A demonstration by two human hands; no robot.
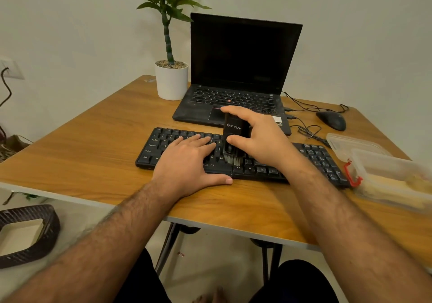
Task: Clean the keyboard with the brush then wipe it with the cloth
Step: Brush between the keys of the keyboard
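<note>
black keyboard, white legends; left hand lies flat on it, right hand grips an upright black brush, bristles on keys. middle keys hidden.

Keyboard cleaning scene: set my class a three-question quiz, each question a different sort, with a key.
1. True or false: the left hand lies flat on the keyboard.
2. What does the right hand grip? A) the mouse B) the brush C) the plastic container
3. Fill in: the brush's bristles touch the keys just right of the ____ hand's fingers.

Key: 1 true; 2 B; 3 left.
</note>
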